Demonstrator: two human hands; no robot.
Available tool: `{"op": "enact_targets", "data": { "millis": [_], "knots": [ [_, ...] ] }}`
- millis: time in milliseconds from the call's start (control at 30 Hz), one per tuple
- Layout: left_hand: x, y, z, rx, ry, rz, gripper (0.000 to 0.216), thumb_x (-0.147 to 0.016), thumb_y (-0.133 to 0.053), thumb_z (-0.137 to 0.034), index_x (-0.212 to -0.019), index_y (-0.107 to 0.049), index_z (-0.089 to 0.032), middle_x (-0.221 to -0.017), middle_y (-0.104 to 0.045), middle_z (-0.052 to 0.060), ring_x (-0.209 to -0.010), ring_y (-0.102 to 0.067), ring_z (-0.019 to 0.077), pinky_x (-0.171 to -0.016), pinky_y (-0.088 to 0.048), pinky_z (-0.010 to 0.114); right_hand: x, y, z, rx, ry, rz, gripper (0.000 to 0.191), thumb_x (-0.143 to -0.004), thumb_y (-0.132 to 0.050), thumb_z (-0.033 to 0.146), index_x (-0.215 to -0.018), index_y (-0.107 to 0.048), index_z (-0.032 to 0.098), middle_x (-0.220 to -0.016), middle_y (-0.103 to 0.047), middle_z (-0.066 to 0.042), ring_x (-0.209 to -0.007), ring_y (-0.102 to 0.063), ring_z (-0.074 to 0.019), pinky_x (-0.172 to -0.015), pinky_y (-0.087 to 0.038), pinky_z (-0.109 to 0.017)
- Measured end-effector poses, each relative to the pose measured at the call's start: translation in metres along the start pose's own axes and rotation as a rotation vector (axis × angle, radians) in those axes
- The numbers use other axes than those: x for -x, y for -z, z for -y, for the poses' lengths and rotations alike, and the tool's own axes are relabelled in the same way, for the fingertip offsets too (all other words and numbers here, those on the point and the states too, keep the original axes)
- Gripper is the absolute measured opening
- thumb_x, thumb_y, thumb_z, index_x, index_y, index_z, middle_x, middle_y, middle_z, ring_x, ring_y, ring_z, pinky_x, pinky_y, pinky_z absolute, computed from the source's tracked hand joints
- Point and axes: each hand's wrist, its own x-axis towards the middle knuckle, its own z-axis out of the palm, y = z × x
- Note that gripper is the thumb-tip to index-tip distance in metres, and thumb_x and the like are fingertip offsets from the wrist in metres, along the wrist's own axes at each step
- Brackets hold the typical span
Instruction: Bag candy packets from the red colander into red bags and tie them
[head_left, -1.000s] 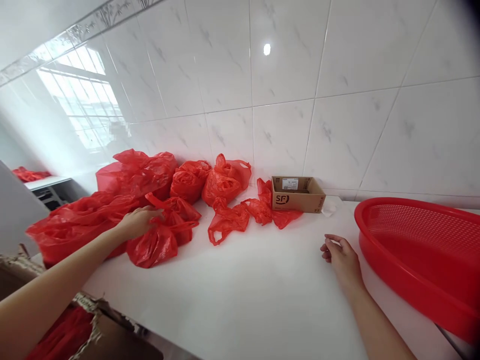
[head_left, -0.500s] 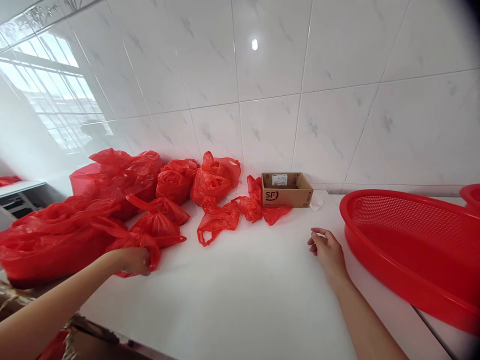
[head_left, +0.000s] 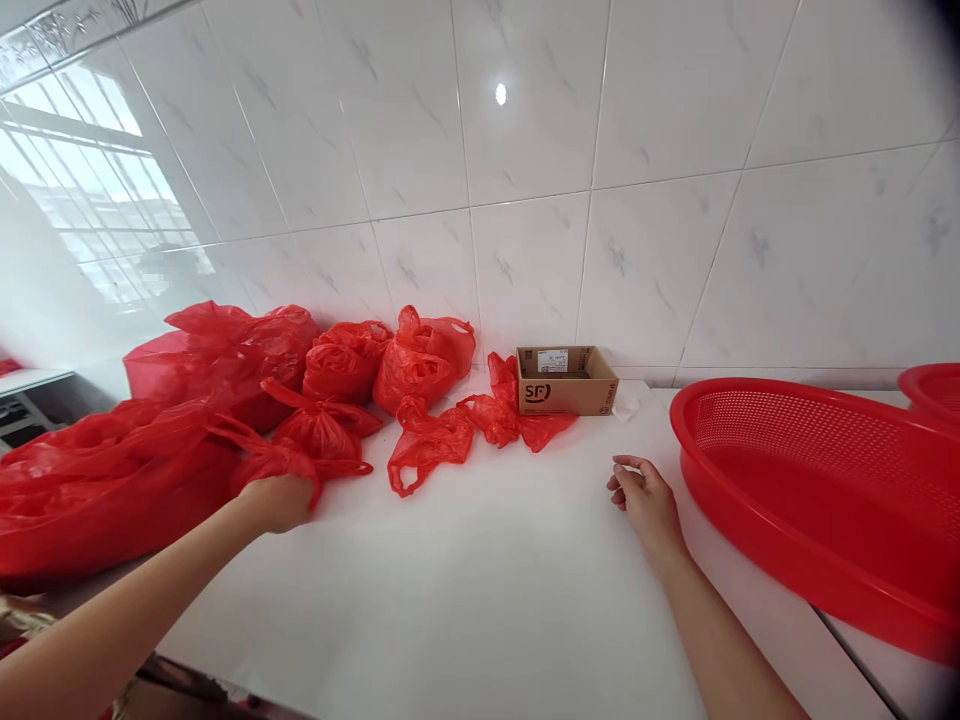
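At the left, my left hand (head_left: pixel 279 500) is closed on a red plastic bag (head_left: pixel 276 460), its fingertips hidden behind the hand and in the film. Against that bag leans a tied red bag (head_left: pixel 322 430) with something inside. My right hand (head_left: pixel 645 505) hovers over or rests on the white table (head_left: pixel 480 590), just left of the red plastic basket (head_left: pixel 795 530). Its fingers are loosely bent and apart, with nothing seen in them. Between the hands, farther back, lies a crumpled red bag (head_left: pixel 431 445) with a loop handle.
Large filled red bags (head_left: pixel 112 480) crowd the table's left side, and more stand along the tiled wall (head_left: pixel 525 260). A small open cardboard box (head_left: pixel 574 395) sits at the back, touching a flattened red bag (head_left: pixel 544 430). White crumpled paper (head_left: pixel 626 402) lies beside the box.
My left hand has moved away from me and slightly right, carrying the red plastic bag toward the tied one. My right hand keeps nearly the same pose. The view has shifted slightly.
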Motion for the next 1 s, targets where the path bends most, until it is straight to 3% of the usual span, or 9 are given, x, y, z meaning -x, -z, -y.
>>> {"op": "enact_targets", "data": {
  "millis": [133, 267, 333, 500, 600, 733, 833, 933, 1000],
  "knots": [
    [0.012, -0.005, -0.031, -0.284, -0.075, 0.229, 0.025, -0.089, -0.061, -0.033, -0.104, -0.063, -0.013, -0.102, -0.065, 0.006, -0.090, -0.063, 0.0191, -0.080, -0.053, 0.040, -0.001, -0.001, -0.002, -0.021, -0.001, 0.005, 0.034, -0.076, -0.059, 0.047, -0.100, -0.061, 0.022, -0.069, -0.063, 0.000, -0.056, -0.054, -0.0143, -0.056, -0.044, -0.028],
    [0.034, -0.013, -0.073, -0.371, -0.274, 0.227, 0.020, -0.087, -0.059, -0.033, -0.080, -0.066, -0.016, -0.085, -0.068, 0.008, -0.087, -0.065, 0.0275, -0.079, -0.049, 0.047, -0.002, -0.003, -0.002, -0.020, 0.031, 0.023, 0.031, -0.079, -0.056, 0.046, -0.099, -0.059, 0.021, -0.067, -0.062, 0.000, -0.055, -0.054, -0.0143, -0.056, -0.044, -0.028],
    [0.047, -0.025, -0.099, -0.352, -0.405, 0.207, 0.020, -0.087, -0.055, -0.032, -0.079, -0.068, -0.019, -0.084, -0.069, 0.010, -0.085, -0.066, 0.0328, -0.075, -0.047, 0.048, -0.001, -0.005, -0.002, -0.013, 0.053, 0.027, 0.030, -0.080, -0.053, 0.045, -0.098, -0.057, 0.021, -0.066, -0.061, 0.001, -0.053, -0.054, -0.0142, -0.055, -0.043, -0.028],
    [0.085, -0.086, -0.176, -0.196, -0.777, 0.150, 0.029, -0.091, -0.046, -0.036, -0.115, -0.061, -0.027, -0.122, -0.063, 0.009, -0.109, -0.060, 0.0282, -0.087, -0.048, 0.042, -0.001, -0.010, -0.003, 0.030, 0.104, 0.020, 0.020, -0.080, -0.053, 0.040, -0.091, -0.059, 0.024, -0.061, -0.061, 0.003, -0.052, -0.055, -0.0151, -0.053, -0.043, -0.027],
    [0.103, -0.130, -0.223, 0.047, -1.004, 0.034, 0.031, -0.092, -0.047, -0.034, -0.120, -0.057, -0.028, -0.132, -0.056, 0.008, -0.121, -0.052, 0.0268, -0.099, -0.044, 0.044, 0.000, -0.014, -0.002, 0.068, 0.146, 0.014, 0.015, -0.082, -0.051, 0.036, -0.088, -0.060, 0.025, -0.059, -0.060, 0.004, -0.055, -0.056, -0.0161, -0.054, -0.043, -0.027],
    [0.106, -0.163, -0.265, 0.205, -0.988, -0.090, 0.035, -0.093, -0.044, -0.033, -0.125, -0.052, -0.022, -0.135, -0.050, 0.013, -0.129, -0.043, 0.0301, -0.104, -0.039, 0.050, 0.024, -0.018, 0.023, 0.095, 0.232, -0.007, 0.016, -0.087, -0.047, 0.032, -0.095, -0.060, 0.027, -0.065, -0.061, 0.003, -0.063, -0.059, -0.0165, -0.062, -0.046, -0.028],
    [0.100, -0.169, -0.273, 0.259, -0.909, -0.134, 0.038, -0.095, -0.040, -0.035, -0.129, -0.047, -0.019, -0.135, -0.047, 0.016, -0.129, -0.041, 0.0315, -0.103, -0.040, 0.053, 0.060, -0.006, 0.071, 0.070, 0.493, 0.062, 0.022, -0.092, -0.045, 0.028, -0.110, -0.057, 0.026, -0.083, -0.066, -0.001, -0.072, -0.062, -0.0147, -0.067, -0.049, -0.027],
    [0.095, -0.170, -0.270, 0.331, -0.814, -0.146, 0.037, -0.096, -0.038, -0.040, -0.126, -0.050, -0.021, -0.133, -0.048, 0.015, -0.127, -0.043, 0.0297, -0.102, -0.041, 0.052, 0.079, 0.037, 0.130, 0.100, 0.885, -0.123, 0.024, -0.091, -0.049, 0.021, -0.113, -0.056, 0.024, -0.090, -0.066, -0.002, -0.080, -0.064, -0.0143, -0.074, -0.051, -0.028],
    [0.093, -0.171, -0.269, 0.336, -0.791, -0.123, 0.037, -0.096, -0.038, -0.043, -0.123, -0.053, -0.022, -0.134, -0.048, 0.013, -0.127, -0.043, 0.0299, -0.102, -0.041, 0.052, 0.067, 0.086, 0.159, 0.209, 0.940, -0.275, 0.023, -0.091, -0.050, 0.022, -0.113, -0.056, 0.025, -0.088, -0.066, -0.001, -0.082, -0.064, -0.0153, -0.074, -0.052, -0.029]
  ]
}}
